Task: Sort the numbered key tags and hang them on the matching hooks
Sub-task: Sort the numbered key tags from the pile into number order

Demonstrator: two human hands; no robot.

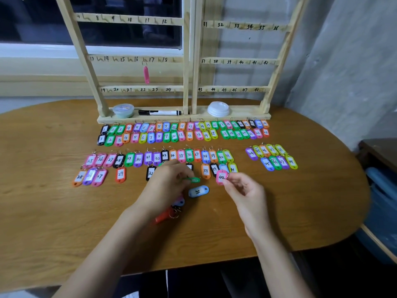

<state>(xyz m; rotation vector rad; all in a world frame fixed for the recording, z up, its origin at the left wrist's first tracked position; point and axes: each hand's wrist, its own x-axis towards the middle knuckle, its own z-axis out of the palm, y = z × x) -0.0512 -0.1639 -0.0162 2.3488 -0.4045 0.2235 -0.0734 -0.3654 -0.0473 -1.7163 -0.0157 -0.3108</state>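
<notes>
**A:** Head view. Your right hand (245,191) has the pink tag 42 (221,177), thumb and forefinger pinching its lower right edge, the other fingers (247,193) loosely curled.

**B:** How does it lie?

**A:** Long axis pointing away from you, toward the rack (194,61). It sits low over the desk (64,211), just beside the lower tag 41 (233,168). I can't tell whether they touch.

**B:** And your left?

**A:** Your left hand (169,183) pinches a green tag (191,180), seen edge-on and lying crosswise. Its number is hidden.

**B:** So where's 42 headed?

**A:** Hook 42 (266,62) ends the middle rail of the right-hand frame, up and to the right of your fingers. By my reckoning the right hand is the nearer one, with the free spot after 41 closer than the hook.

**B:** Anything else you can read?

**A:** The rails read 8 to 12, 14 to 18, 19 to 24, then 31 to 36, 37 to 42 and 43 to 48. The desk rows run from 1 into the twenties, then 25 to 41, then 44 to 48. A loose blue tag (198,191) lies between your hands, its scrawl unreadable. One pink tag (146,74) hangs between 16 and 17, and the marker (160,112) has a label too small to read.
</notes>
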